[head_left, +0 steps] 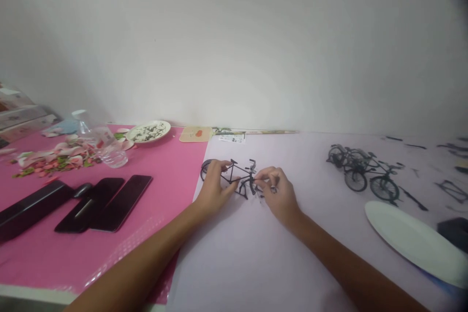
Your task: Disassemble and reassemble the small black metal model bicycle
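Note:
A small black model bicycle (227, 174) stands between my hands near the middle of the table, its rear wheel to the left and its handlebar to the right. My left hand (215, 186) is closed on the frame at the rear, thumb and fingers to either side. With finger and thumb pinched, my right hand (277, 190) touches the front end below the handlebar. Whatever tiny part sits in that pinch is hidden by the fingers. No full front wheel shows on this bicycle. A few small dark bits lie just under the right fingers.
Finished-looking model bicycles (365, 170) stand to the right, with loose black parts (453, 190) beyond. A white oval plate (413, 239) lies at the front right. Phones (122, 202), a plastic bottle (106, 144), petals (69, 153) and a dish (135, 136) occupy the pink left side.

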`<state>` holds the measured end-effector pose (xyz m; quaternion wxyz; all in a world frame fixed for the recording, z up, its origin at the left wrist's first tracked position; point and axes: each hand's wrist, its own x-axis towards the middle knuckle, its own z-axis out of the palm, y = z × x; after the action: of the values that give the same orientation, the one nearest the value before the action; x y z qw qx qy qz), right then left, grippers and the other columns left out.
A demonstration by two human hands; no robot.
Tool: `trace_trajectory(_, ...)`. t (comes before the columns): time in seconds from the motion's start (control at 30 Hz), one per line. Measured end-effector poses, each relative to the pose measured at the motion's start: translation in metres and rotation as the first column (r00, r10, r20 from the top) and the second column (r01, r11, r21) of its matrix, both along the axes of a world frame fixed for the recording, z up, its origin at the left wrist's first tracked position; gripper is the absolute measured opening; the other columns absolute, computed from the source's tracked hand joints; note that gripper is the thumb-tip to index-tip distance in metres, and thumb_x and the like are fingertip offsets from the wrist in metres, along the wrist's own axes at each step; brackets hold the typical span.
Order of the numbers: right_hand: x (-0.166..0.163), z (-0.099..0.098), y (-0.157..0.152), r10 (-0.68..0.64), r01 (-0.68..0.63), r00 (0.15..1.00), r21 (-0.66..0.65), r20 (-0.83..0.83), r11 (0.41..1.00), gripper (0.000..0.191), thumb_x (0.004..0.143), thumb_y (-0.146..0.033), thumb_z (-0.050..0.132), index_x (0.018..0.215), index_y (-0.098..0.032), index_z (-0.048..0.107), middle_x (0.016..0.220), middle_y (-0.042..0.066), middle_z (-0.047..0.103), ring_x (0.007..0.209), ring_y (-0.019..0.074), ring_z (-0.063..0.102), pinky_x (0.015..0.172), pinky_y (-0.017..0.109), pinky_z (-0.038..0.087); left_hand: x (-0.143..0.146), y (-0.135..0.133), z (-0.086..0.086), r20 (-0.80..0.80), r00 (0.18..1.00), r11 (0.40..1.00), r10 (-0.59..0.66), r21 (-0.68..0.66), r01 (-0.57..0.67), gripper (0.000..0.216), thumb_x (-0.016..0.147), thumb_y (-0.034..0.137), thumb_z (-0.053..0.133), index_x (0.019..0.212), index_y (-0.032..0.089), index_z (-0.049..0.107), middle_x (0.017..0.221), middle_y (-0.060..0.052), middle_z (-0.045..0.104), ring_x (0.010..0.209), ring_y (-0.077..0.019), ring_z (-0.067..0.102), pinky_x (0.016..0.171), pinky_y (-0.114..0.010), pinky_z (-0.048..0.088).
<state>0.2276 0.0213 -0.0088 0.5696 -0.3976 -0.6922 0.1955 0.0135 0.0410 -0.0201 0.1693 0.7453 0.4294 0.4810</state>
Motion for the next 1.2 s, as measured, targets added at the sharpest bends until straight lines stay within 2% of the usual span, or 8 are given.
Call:
trace_trajectory(0.1,0.001,0.000,0.000,-0.001,0.001,1.000,-0.023,0.017,1.000,0.033,0.097,-0.017,0.060,0.081,-0.027,0.033,0.091,0.003,0.069,0.087,0.0213,0.067,0.072,0.035,0.054,0.000,-0.001,-0.001,0.036,0.999,1.000,-0.014,-0.018,0.015,0.046,0.091,0.028,0.069,0.132,0.023,0.050,0.114,-0.008,0.055,0.109,-0.0247,0.057,0.097,-0.042,0.049)
trace_trajectory(0.27,0.003,0.000,0.000,-0.025,0.029,0.999,-0.112,0.036,0.993,0.026,0.097,-0.022,0.060,0.084,-0.028,0.039,0.095,0.005,0.069,0.089,0.0237,0.066,0.075,0.039,0.056,-0.001,-0.007,0.003,0.098,0.989,0.990,-0.106,-0.087,0.115,0.055,0.091,0.030,0.069,0.141,0.024,0.047,0.115,-0.009,0.055,0.110,-0.0246,0.056,0.100,-0.043,0.047)
trace_trajectory(0.43,0.004,-0.002,0.003,-0.009,0.011,1.000,-0.103,0.025,0.995,0.024,0.096,-0.021,0.061,0.084,-0.027,0.041,0.094,0.004,0.068,0.090,0.0228,0.067,0.074,0.037,0.057,0.004,-0.011,0.011,0.093,0.995,0.987,-0.031,-0.156,0.045,0.065,0.080,0.044,0.083,0.135,0.023,0.054,0.107,-0.006,0.053,0.101,-0.0235,0.056,0.095,-0.041,0.048)
trace_trajectory(0.57,0.006,-0.002,0.004,0.005,-0.002,0.999,-0.082,0.037,0.997,0.026,0.096,-0.020,0.062,0.082,-0.027,0.041,0.094,0.003,0.069,0.088,0.0218,0.067,0.077,0.036,0.055,0.006,-0.010,0.014,0.024,0.999,0.991,-0.025,-0.135,0.028,0.069,0.073,0.042,0.088,0.132,0.023,0.056,0.106,-0.006,0.053,0.099,-0.0237,0.055,0.091,-0.041,0.048)
trace_trajectory(0.8,0.007,-0.005,0.004,0.011,-0.006,0.999,-0.130,0.037,0.991,0.028,0.095,-0.023,0.067,0.082,-0.026,0.043,0.096,0.004,0.070,0.090,0.0220,0.068,0.076,0.035,0.055,0.005,-0.005,0.008,-0.058,0.998,0.999,0.006,-0.044,-0.008,0.060,0.076,0.037,0.084,0.127,0.021,0.056,0.104,-0.006,0.054,0.097,-0.0245,0.054,0.088,-0.040,0.047)
trace_trajectory(0.97,0.008,-0.005,0.005,0.000,0.008,0.998,-0.146,0.055,0.989,0.029,0.094,-0.027,0.071,0.082,-0.026,0.044,0.096,0.005,0.071,0.091,0.0231,0.068,0.075,0.037,0.054,0.004,-0.004,0.008,-0.060,0.997,0.999,0.048,0.002,-0.047,0.052,0.077,0.033,0.082,0.120,0.021,0.055,0.100,-0.005,0.054,0.092,-0.0238,0.054,0.085,-0.039,0.046)
trace_trajectory(1.07,0.007,-0.003,0.002,0.036,-0.024,0.997,-0.169,0.071,0.985,0.031,0.094,-0.033,0.072,0.083,-0.026,0.044,0.104,0.006,0.072,0.094,0.0234,0.069,0.072,0.035,0.054,0.004,-0.005,0.009,-0.047,0.997,0.998,0.057,0.015,-0.056,0.047,0.078,0.032,0.080,0.115,0.021,0.054,0.102,-0.006,0.056,0.096,-0.0242,0.055,0.085,-0.039,0.046)
trace_trajectory(1.2,0.002,0.000,-0.003,0.077,-0.064,0.996,-0.229,0.048,0.971,0.042,0.090,-0.040,0.078,0.083,-0.027,0.039,0.108,0.008,0.073,0.097,0.0252,0.071,0.067,0.033,0.056,0.005,-0.004,0.006,-0.046,0.997,0.998,0.061,0.033,-0.059,0.047,0.079,0.034,0.080,0.115,0.022,0.053,0.104,-0.006,0.057,0.097,-0.0248,0.057,0.086,-0.040,0.046)
